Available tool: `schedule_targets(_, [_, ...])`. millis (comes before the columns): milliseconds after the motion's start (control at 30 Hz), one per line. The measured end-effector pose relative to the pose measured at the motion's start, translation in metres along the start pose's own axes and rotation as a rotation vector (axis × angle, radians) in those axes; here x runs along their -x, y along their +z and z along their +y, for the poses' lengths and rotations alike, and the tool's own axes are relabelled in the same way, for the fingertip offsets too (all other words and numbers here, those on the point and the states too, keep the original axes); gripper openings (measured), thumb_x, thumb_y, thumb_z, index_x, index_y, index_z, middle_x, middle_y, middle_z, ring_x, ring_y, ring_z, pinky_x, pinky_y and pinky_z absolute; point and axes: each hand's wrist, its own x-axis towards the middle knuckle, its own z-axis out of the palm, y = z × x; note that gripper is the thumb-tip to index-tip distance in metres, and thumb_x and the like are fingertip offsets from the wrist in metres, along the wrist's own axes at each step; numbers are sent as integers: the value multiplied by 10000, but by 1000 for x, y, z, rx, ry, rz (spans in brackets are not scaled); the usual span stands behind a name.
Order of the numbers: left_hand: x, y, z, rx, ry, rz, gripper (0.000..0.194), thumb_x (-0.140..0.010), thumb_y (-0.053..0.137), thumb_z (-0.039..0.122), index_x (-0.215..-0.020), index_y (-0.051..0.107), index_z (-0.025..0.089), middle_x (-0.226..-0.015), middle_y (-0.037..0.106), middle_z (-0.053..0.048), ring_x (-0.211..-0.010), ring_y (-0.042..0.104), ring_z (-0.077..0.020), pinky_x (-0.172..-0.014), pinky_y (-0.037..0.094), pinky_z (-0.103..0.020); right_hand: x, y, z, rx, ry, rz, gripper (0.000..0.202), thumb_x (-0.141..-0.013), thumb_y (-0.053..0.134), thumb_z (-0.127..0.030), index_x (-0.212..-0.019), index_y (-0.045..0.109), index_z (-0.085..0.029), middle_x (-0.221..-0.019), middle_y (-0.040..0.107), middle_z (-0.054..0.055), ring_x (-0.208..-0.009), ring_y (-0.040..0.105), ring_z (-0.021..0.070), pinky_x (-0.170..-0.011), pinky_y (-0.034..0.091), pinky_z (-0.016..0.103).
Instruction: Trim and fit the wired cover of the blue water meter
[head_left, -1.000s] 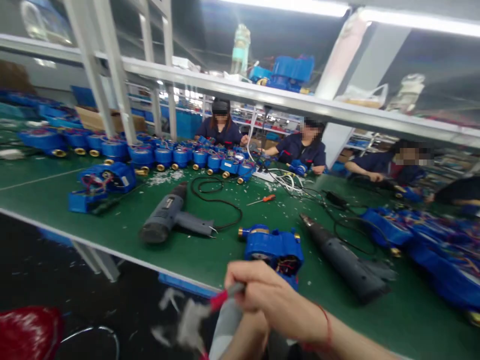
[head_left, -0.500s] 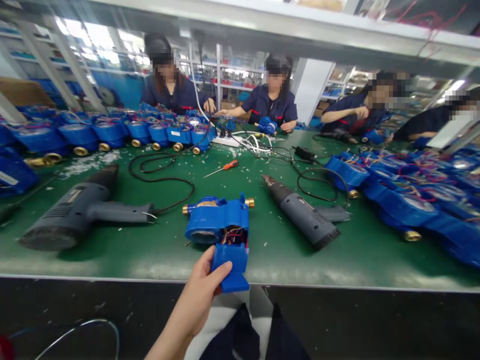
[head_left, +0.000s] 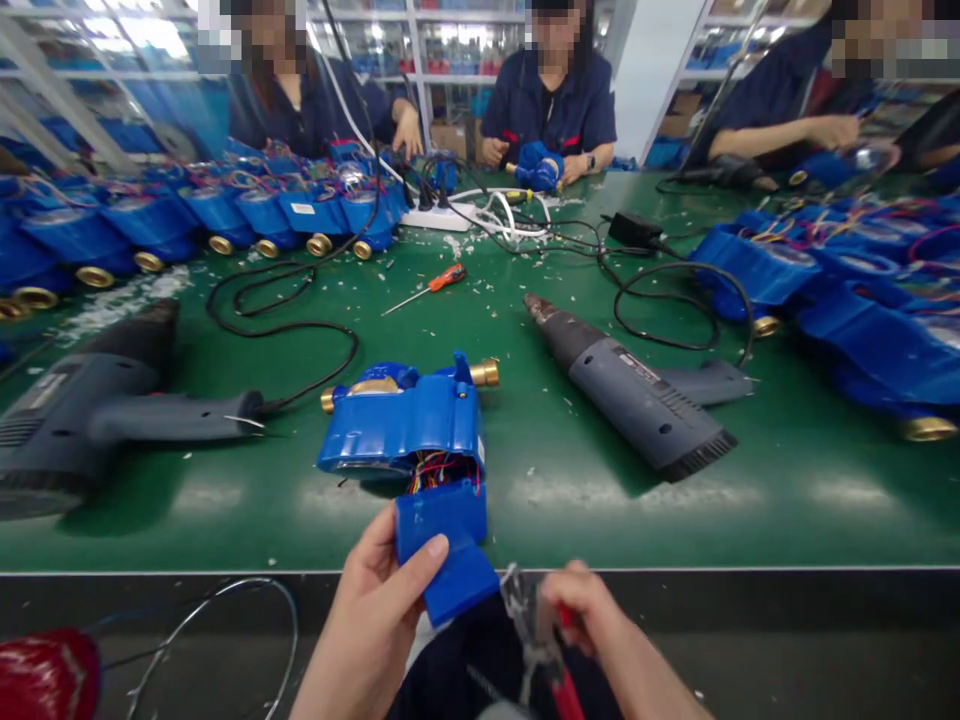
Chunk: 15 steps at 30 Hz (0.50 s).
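Observation:
My left hand [head_left: 382,590] grips a blue plastic cover [head_left: 442,535] at the table's front edge, thumb on top and fingers beneath. Just behind the cover lies a blue water meter [head_left: 405,420] with brass threaded ends; coloured wires [head_left: 442,468] show in its open compartment. My right hand [head_left: 592,610] is closed round a pair of red-handled pliers [head_left: 532,620], blurred by motion, in front of the table edge. The metal jaws point up, close to the cover's right corner but apart from it.
Heat guns lie left [head_left: 127,400] and right [head_left: 630,390] on the green table [head_left: 525,520]. An orange screwdriver [head_left: 431,287], a white power strip [head_left: 439,217] and black cables lie behind. More meters line both sides. Co-workers sit opposite; one person's hand [head_left: 407,130] is near the strip.
My right hand has come into view with the pliers. The view has tilted down and closer. My left hand still holds the cover, now turned a little.

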Motion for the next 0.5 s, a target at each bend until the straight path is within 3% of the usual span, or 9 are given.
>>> schedule_targets(67, [-1, 0, -1, -1, -11, 6, 565, -579, 953, 347, -1046, 689, 171, -979, 771, -76, -876, 728, -237, -750, 615, -289, 4, -5, 6, 139, -53, 261, 620, -655, 643, -197, -1258, 529, -282, -1056, 588, 83, -960, 619, 274, -831, 553, 396])
schedule_targets(133, [-2, 1, -4, 2, -8, 32, 565, -580, 955, 348, -1048, 687, 183, -992, 774, -67, -904, 731, -238, -765, 616, -281, 7, -7, 8, 282, -123, 390, 764, -671, 587, -129, -1397, 424, -302, -1151, 572, 103, -1049, 602, 282, -876, 555, 404])
schedule_targets(267, [0, 3, -11, -1, 13, 95, 623, -547, 969, 365, -1081, 686, 214, -975, 775, -33, -856, 736, -210, -725, 610, -231, 2, -4, 2, 559, -198, 513, 838, -700, 579, -144, -1487, 312, -250, -1129, 575, 134, -990, 596, 296, -805, 575, 419])
schedule_targets(500, [3, 5, -16, -5, 10, 141, 553, -580, 941, 411, -1036, 718, 190, -932, 771, -54, -798, 738, -226, -682, 625, -267, -15, -1, -10, 828, -236, 640, 642, -756, 520, -170, -1390, 448, -102, -1063, 577, 161, -914, 574, 282, -716, 566, 445])
